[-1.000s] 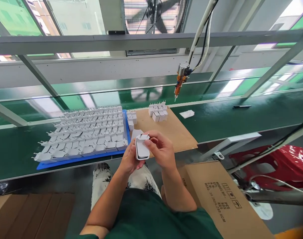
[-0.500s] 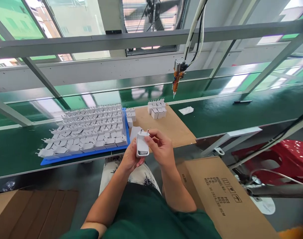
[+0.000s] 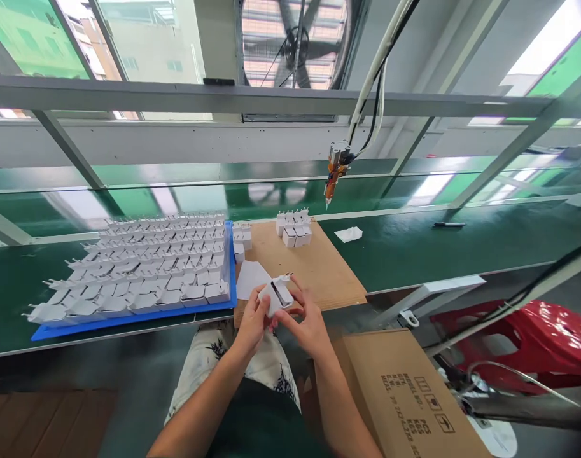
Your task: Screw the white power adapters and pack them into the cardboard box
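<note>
A white plug housing [image 3: 277,296], with a dark gap along it and pins at its top, is held between both hands over the table's front edge. My left hand [image 3: 254,321] is closed on its left side. The fingers of my right hand [image 3: 305,318] pinch its right side. Just behind the hands, a white sheet [image 3: 252,280] lies on a brown cardboard sheet [image 3: 335,273]. Rows of white plug housings [image 3: 147,273] fill a blue tray [image 3: 128,323] at the left. A small group of housings [image 3: 294,229] stands on the cardboard.
An orange-tipped tool [image 3: 335,173] hangs above the table. White tissue [image 3: 349,234] and a black pen [image 3: 449,224] lie on the green table [image 3: 424,248]. A large carton [image 3: 409,394] stands at lower right, near a red stool [image 3: 524,343].
The housing has been turned and tilted in my hands, and a dark gap now shows. My hands are slightly lower in the picture. The camera view has shifted.
</note>
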### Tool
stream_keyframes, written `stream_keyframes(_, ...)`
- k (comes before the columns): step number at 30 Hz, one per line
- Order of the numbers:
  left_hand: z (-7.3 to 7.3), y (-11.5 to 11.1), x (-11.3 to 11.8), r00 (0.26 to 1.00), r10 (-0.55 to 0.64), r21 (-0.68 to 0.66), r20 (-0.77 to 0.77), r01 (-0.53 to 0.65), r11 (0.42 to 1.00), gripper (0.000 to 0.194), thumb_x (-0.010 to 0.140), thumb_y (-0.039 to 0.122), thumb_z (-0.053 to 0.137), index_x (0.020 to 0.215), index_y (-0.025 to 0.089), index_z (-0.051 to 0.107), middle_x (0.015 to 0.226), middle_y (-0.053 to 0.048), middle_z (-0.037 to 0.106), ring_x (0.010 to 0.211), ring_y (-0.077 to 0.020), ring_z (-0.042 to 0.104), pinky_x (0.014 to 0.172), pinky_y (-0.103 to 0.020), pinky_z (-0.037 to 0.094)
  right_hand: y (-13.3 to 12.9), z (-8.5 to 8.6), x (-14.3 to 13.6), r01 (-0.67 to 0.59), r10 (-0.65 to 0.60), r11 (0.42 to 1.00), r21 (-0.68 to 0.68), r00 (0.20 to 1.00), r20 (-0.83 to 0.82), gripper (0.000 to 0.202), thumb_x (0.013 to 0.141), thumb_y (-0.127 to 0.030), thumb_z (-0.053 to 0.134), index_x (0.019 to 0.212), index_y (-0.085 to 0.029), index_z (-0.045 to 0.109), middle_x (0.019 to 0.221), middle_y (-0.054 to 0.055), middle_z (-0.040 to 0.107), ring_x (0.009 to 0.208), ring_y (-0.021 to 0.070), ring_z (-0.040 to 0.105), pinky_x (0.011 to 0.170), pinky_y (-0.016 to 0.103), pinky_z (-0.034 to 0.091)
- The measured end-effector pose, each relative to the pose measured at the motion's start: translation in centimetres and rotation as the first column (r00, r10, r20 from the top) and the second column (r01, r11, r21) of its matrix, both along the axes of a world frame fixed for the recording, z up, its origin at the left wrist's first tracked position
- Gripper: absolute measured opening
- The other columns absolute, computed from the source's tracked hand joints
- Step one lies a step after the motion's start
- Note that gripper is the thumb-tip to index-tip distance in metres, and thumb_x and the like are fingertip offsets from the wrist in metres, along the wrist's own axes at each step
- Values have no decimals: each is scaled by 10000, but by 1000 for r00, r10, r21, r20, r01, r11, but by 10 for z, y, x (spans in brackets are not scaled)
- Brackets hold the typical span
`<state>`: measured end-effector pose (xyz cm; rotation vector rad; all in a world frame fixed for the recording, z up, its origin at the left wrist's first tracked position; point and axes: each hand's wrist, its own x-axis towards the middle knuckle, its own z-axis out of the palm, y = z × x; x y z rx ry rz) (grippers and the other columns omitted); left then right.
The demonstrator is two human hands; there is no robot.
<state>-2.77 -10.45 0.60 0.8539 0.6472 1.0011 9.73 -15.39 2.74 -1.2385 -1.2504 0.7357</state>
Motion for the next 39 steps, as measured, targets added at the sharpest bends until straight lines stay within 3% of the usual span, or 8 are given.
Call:
stream_keyframes(7,-12,42,8,993,57,26,-102,-54,998,723,808,578,704,1391,252,427,1247,-95,530,736,-104,624,674,-286,578,79,-12,19,262,-250,965,-33,946,208,802,841,-379,650,1517,-158,279,1103,122,731,897,218,728,859,383,596)
stream_keyframes(13,-28,46,-21,971,-58,174,-232,100,980,508,879,527,638,1250,186,576,1158,-118,616,780,-150,631,754,-330,551,170,-26,45,409,-366,912,7,809,459,642,832,-330,588,1428,-149,432,1215,187,666,1070,304,658,969,502,506)
stream_keyframes(20,-31,42,-29,897,-261,286,-356,371,884,431,948,482,550,1256,185,599,1121,-118,651,862,-179,624,814,-322,504,177,-33,45,480,-466,871,106,738,488,683,846,-398,605,1453,-164,395,1312,211,481,1275,373,448,1090,626,344)
stream_keyframes(23,-32,43,-30,883,-276,320,-379,405,856,408,963,461,527,1257,188,602,1123,-122,657,878,-188,619,817,-324,496,181,-23,31,357,-362,929,100,813,456,712,848,-382,614,1487,-218,344,1366,180,450,1294,338,440,1120,571,348)
stream_keyframes(26,-32,43,-31,882,-262,351,-392,407,843,375,971,422,514,1253,192,606,1115,-122,665,884,-196,622,816,-330,494,208,-19,12,115,-110,993,12,907,406,853,749,-277,687,1511,-253,303,1435,142,466,1265,278,509,1081,497,441)
stream_keyframes(31,-32,41,-33,887,-223,392,-405,389,834,346,960,364,524,1241,183,614,1103,-120,674,896,-207,624,812,-333,499,254,-26,1,-107,140,985,-138,956,258,977,637,-192,722,1521,-221,306,1325,133,610,1180,266,617,983,452,532)
stream_keyframes(35,-35,40,-32,899,-207,422,-387,372,827,328,964,353,524,1227,180,616,1096,-117,671,918,-203,620,841,-334,498,236,-22,11,-85,112,983,-163,980,163,988,687,-271,741,1542,-219,248,1317,149,598,1122,257,651,990,474,531)
stream_keyframes(39,-36,40,-25,945,-220,318,-242,291,902,417,943,451,569,1265,186,567,1165,-130,618,944,-199,613,840,-338,517,174,-1,22,-50,68,988,-145,990,125,904,737,-351,768,1513,-277,311,1347,112,580,1189,246,617,1039,453,507)
